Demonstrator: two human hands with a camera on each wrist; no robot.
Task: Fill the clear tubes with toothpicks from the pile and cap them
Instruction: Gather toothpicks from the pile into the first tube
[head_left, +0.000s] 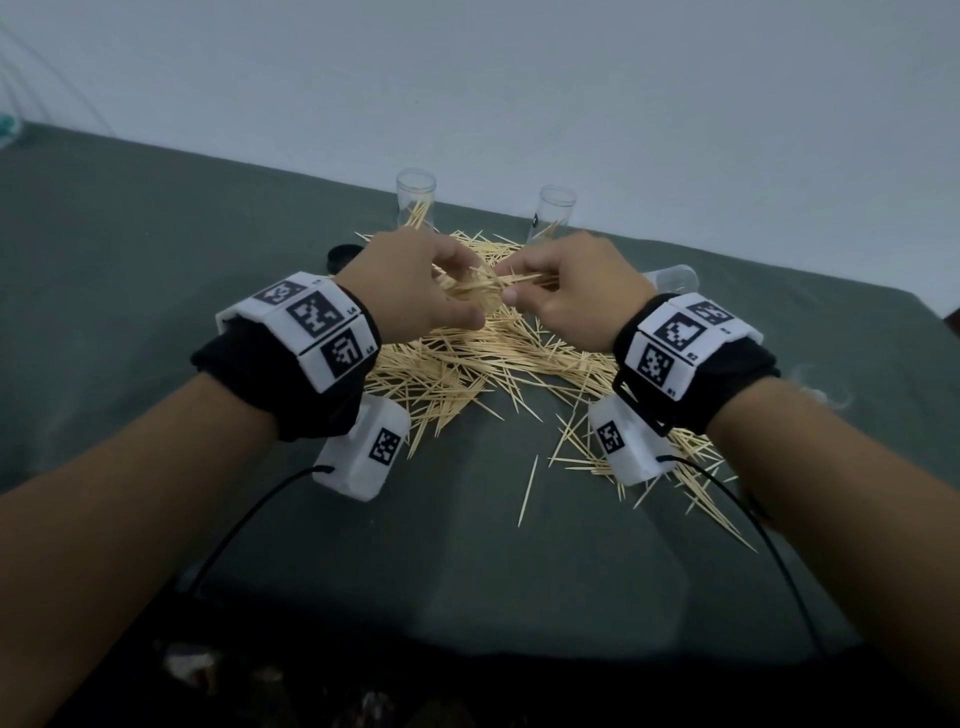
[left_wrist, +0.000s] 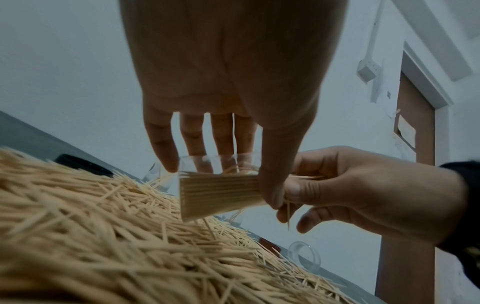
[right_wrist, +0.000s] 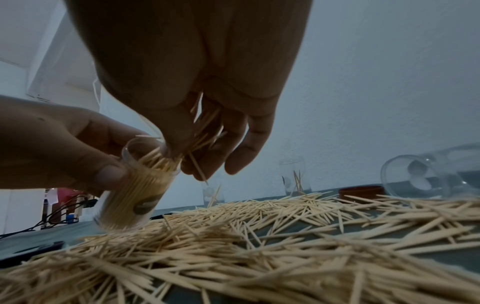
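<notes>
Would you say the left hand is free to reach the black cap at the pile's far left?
Probably not yet: the left hand grips the nearly full tube; the black cap lies unobstructed nearby.

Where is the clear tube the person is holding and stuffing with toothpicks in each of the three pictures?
Head view: mostly hidden between the two hands, middle of the picture, held tube in the left hand.
Left wrist view: centre, tube lying sideways, packed with toothpicks.
Right wrist view: left of centre, tilted, mouth up.
Shared landmark: the toothpick pile beneath the tube, and the right hand feeding its mouth.
</notes>
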